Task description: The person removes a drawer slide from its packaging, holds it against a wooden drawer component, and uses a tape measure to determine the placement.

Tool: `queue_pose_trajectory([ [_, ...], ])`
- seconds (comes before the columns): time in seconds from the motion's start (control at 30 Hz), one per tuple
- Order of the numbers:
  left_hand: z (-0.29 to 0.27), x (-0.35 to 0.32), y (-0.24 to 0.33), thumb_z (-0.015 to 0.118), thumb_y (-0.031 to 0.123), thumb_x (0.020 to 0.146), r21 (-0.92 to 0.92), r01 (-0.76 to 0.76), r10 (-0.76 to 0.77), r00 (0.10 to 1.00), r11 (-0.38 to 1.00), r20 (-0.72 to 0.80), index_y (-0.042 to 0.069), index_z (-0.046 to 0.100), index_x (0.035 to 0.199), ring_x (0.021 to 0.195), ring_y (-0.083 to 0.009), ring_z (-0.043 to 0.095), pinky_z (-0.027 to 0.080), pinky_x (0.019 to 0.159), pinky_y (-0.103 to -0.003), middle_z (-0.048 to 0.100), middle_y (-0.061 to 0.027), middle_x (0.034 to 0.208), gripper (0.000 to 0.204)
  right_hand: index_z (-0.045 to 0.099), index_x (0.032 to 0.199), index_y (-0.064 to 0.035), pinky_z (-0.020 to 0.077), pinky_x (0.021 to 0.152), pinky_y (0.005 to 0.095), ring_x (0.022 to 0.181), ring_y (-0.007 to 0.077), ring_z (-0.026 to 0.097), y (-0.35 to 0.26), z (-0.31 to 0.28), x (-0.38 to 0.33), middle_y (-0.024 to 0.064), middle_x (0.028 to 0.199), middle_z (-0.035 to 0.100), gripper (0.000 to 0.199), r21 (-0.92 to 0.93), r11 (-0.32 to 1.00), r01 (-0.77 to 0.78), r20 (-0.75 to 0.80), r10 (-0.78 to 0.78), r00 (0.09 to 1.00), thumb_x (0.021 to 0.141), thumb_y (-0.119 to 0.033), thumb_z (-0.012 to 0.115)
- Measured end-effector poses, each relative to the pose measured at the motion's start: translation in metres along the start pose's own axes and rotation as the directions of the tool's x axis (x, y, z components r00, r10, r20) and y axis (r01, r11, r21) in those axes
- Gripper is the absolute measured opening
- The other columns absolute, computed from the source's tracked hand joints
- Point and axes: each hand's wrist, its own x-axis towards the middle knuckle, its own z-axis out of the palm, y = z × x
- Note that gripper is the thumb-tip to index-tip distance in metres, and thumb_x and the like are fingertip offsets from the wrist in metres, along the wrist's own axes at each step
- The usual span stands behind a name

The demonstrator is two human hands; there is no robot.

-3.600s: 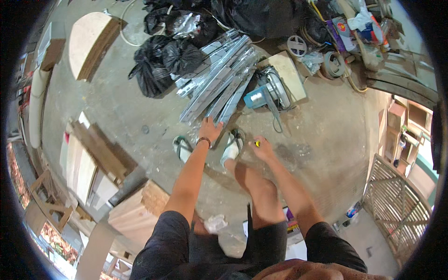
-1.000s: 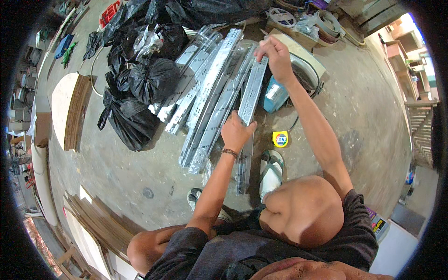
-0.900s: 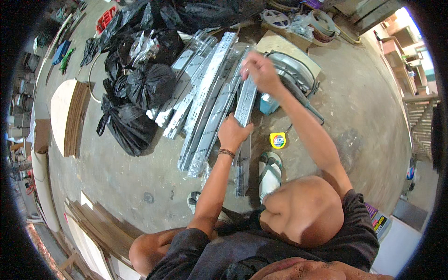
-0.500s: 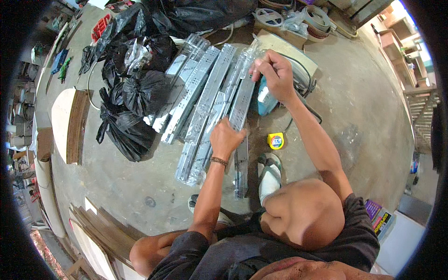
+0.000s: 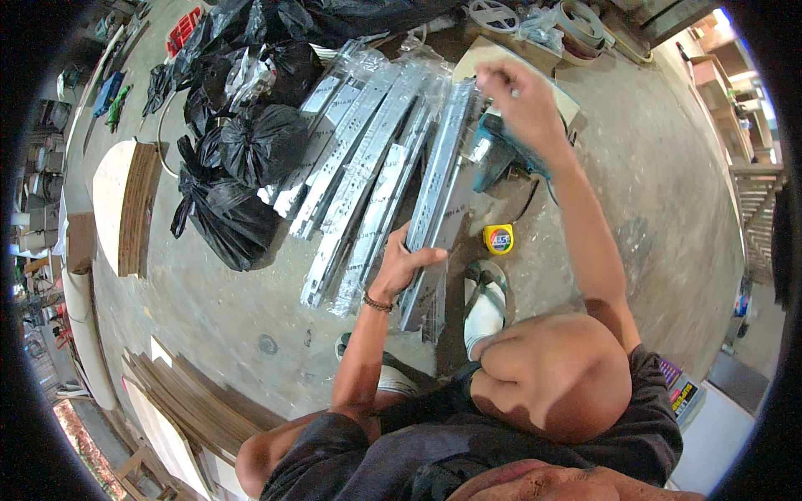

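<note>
My left hand [image 5: 399,269] is wrapped round the lower part of a long metal drawer slide [image 5: 436,196], thumb across its top face. The slide is tilted, with clear plastic about it. Close by the slide's far end is my right hand [image 5: 528,104]. Its fingers are bent and smeared by motion, so I cannot tell whether they pinch the plastic. To the left, several more drawer slides [image 5: 355,188] in printed clear sleeves lie side by side on the floor. Another wrapped slide [image 5: 433,313] lies partly under the held one.
Right of the slides are a teal power tool [image 5: 493,163] with a black cord and a yellow tape measure [image 5: 499,240]. Black plastic bags [image 5: 225,213] crowd the left. Curved boards [image 5: 138,209] stand farther left, and stacked panels [image 5: 180,401] lie at the lower left.
The drawer slide in my left hand has come toward me and stands apart from the others. My right hand has moved up and to the right.
</note>
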Motion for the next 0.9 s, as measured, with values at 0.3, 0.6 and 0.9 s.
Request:
queue_pose_trajectory([
  [0.3, -0.002, -0.016, 0.002, 0.083, 0.02, 0.072, -0.287, 0.023, 0.056, 0.963, 0.958, 0.264, -0.002, 0.054, 0.134, 0.105, -0.0197, 0.067, 0.052, 0.096, -0.036, 0.066, -0.012, 0.124, 0.072, 0.064, 0.12, -0.0016, 0.0517, 0.079, 0.0274, 0.089, 0.0104, 0.062, -0.009, 0.028, -0.063, 0.0033, 0.101, 0.065, 0.033, 0.545, 0.831, -0.115, 0.051, 0.104, 0.993, 0.092, -0.019, 0.071],
  [0.6, 0.01, -0.016, -0.002, 0.091, 0.033, 0.072, 0.235, -0.217, 0.243, 0.966, 0.947, -0.092, -0.001, 0.052, 0.138, 0.114, -0.0185, 0.059, 0.045, 0.102, -0.035, 0.064, -0.011, 0.125, 0.084, 0.07, 0.104, 0.0016, 0.0517, 0.077, 0.0262, 0.084, 0.0086, 0.062, -0.043, 0.027, -0.103, 0.0027, 0.093, 0.069, 0.025, 0.408, 0.892, -0.196, 0.277, 0.084, 0.957, 0.088, -0.017, 0.075],
  [0.9, 0.021, -0.029, 0.014, 0.083, 0.045, 0.078, 0.275, -0.169, 0.251, 0.921, 0.946, -0.299, -0.004, 0.063, 0.121, 0.094, -0.0196, 0.066, 0.051, 0.088, -0.035, 0.072, -0.0144, 0.102, 0.068, 0.065, 0.117, 0.0051, 0.0538, 0.078, 0.0239, 0.091, 0.0098, 0.064, -0.038, 0.025, -0.115, 0.0045, 0.102, 0.069, 0.034, 0.547, 0.803, -0.237, 0.262, 0.105, 0.959, 0.088, -0.008, 0.076],
])
